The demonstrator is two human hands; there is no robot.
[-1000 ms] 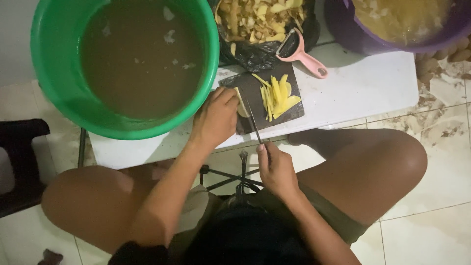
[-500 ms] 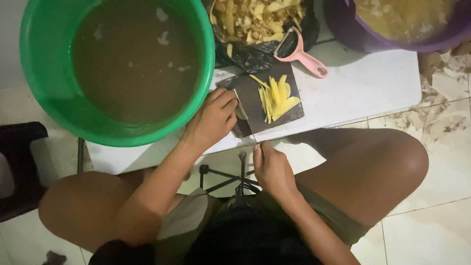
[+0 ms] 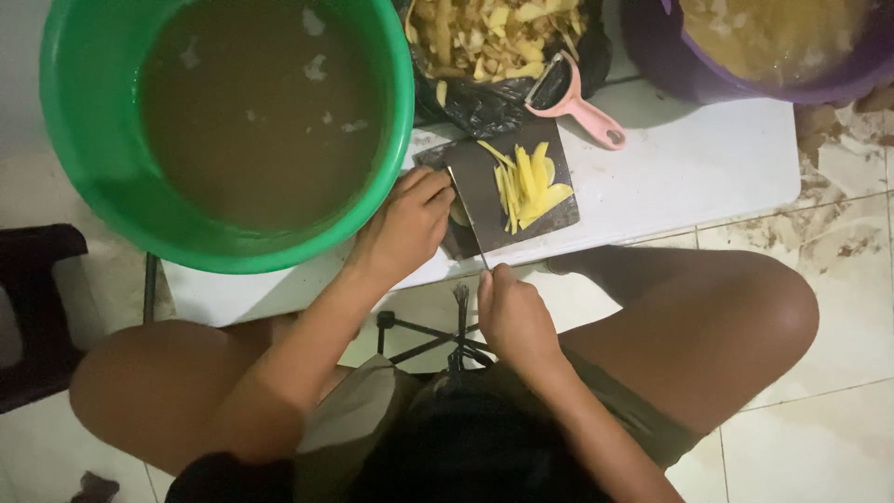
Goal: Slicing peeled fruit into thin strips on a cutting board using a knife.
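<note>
we close our right hand [image 3: 514, 315] tight round the handle of the knife [image 3: 468, 216], whose blade runs away from us, tip pointing toward the green basin [image 3: 102, 177], long axis almost straight up the dark cutting board [image 3: 484, 182]. our left hand [image 3: 405, 224] curls its fingers over a pale piece just left of the blade. yellow strips [image 3: 526, 184] lie right of the blade, mostly parallel to it. a pink peeler [image 3: 573, 93] rests beyond the board on the white table [image 3: 689, 168].
</note>
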